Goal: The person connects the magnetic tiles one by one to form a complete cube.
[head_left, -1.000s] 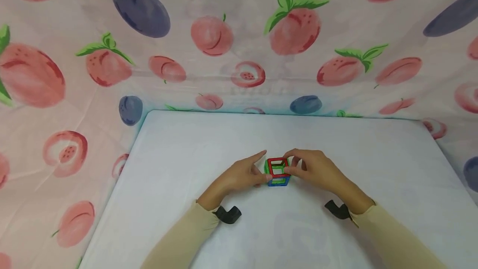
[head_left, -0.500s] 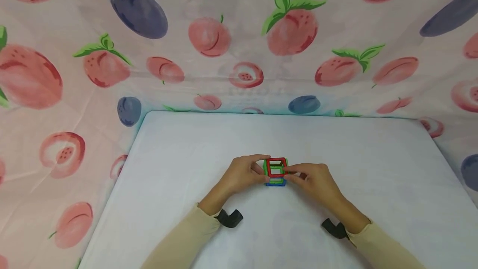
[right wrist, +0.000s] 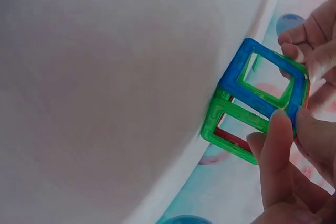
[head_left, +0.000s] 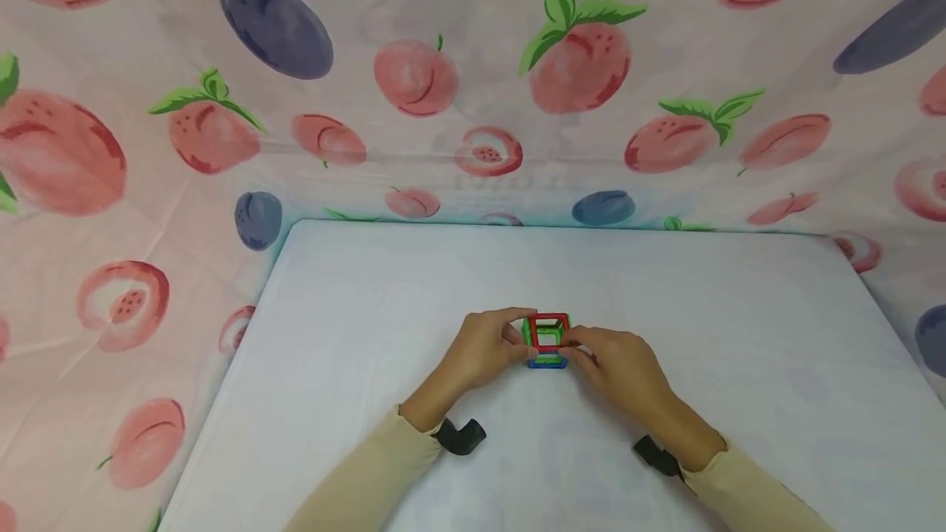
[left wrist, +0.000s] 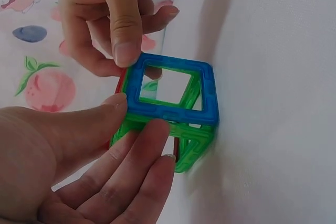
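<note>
A small cube of magnetic tiles [head_left: 550,318] sits near the middle of the white table. Its top is a red square frame; the side facing the person is a blue frame [left wrist: 210,94], and green frames [right wrist: 231,149] make up other sides. From the left, my left hand [head_left: 476,349] grips the cube, thumb at the near top edge and index finger at the far top corner. My right hand [head_left: 628,364] pinches the near right corner of the red top between thumb and fingers. Fingertips cover parts of the green sides in both wrist views.
The white tabletop [head_left: 369,286] spreads around both hands. A fruit-printed cloth [head_left: 458,31] hangs behind it and along the left side. Black curved wrist pieces [head_left: 460,437] show at both beige sleeves [head_left: 369,466].
My left index finger, raised off the cube a second ago, now rests on its far corner. My right hand has come toward the person, from the far right corner to the near one.
</note>
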Action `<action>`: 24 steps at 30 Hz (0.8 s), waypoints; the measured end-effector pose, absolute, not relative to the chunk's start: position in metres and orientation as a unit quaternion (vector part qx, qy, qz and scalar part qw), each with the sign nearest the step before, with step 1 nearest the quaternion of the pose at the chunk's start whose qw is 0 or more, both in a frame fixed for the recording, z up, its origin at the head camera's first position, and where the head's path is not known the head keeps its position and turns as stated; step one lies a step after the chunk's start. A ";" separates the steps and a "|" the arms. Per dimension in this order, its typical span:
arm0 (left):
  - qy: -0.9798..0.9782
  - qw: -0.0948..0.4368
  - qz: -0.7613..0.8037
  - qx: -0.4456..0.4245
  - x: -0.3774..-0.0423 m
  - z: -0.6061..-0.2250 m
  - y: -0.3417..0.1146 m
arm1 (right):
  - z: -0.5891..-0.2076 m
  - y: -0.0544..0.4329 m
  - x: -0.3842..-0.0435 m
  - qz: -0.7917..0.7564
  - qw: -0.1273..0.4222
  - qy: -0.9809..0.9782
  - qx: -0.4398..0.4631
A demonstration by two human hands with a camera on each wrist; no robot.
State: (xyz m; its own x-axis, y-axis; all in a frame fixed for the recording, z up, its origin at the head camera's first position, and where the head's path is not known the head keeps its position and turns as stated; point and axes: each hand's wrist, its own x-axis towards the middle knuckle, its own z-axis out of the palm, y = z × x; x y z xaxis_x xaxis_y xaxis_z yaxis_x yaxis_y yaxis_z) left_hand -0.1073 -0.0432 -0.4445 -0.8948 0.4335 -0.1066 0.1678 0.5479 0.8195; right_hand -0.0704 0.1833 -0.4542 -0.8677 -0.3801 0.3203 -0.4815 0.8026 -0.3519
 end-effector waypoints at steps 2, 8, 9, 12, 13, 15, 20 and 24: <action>0.868 0.147 0.439 0.178 -0.107 -0.444 -0.043 | -0.454 0.182 -0.069 0.194 0.133 -0.943 0.235; 0.873 0.152 0.426 0.181 -0.109 -0.444 -0.043 | -0.452 0.186 -0.072 0.206 0.106 -0.945 0.230; 0.874 0.156 0.425 0.179 -0.110 -0.444 -0.044 | -0.451 0.188 -0.074 0.229 0.080 -0.945 0.218; 0.873 0.168 0.424 0.173 -0.113 -0.446 -0.046 | -0.448 0.194 -0.082 0.317 -0.009 -0.933 0.167; 0.872 0.173 0.425 0.172 -0.113 -0.447 -0.046 | -0.447 0.197 -0.084 0.350 -0.039 -0.924 0.148; 0.869 0.181 0.428 0.168 -0.114 -0.448 -0.048 | -0.447 0.201 -0.089 0.411 -0.100 -0.900 0.109; 0.863 0.190 0.439 0.163 -0.116 -0.452 -0.048 | -0.451 0.206 -0.095 0.512 -0.194 -0.836 0.029; 0.860 0.186 0.445 0.166 -0.117 -0.454 -0.048 | -0.454 0.205 -0.095 0.543 -0.192 -0.817 0.006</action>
